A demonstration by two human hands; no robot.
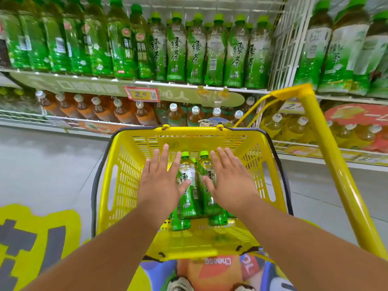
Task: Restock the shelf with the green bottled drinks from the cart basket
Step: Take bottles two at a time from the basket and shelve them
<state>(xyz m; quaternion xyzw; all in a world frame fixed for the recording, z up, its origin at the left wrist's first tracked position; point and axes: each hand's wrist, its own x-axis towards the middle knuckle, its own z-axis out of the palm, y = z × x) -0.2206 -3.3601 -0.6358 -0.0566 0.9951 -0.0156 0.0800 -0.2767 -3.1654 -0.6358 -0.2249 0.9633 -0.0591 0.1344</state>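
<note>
A bright yellow perforated plastic basket point(126, 185) with a dark rim sits at centre frame, beside a glossy yellow metal cart handle point(336, 164) at right. Inside lie clear bottles with green-and-white labels and lime-green caps point(189, 185). At upper frame, matching green bottles point(216, 51) line the white wire shelf point(189, 84), above amber white-capped bottles point(121, 111). A red-bordered yellow price tag point(141, 94) hangs at the shelf edge.

My left hand point(161, 181) and right hand point(230, 181) cover parts of the green bottles point(190, 185) in the basket point(126, 175), so I can't count them. Price tag point(141, 94) digits are blurred. Top-shelf bottles are cut off at the upper edge.
</note>
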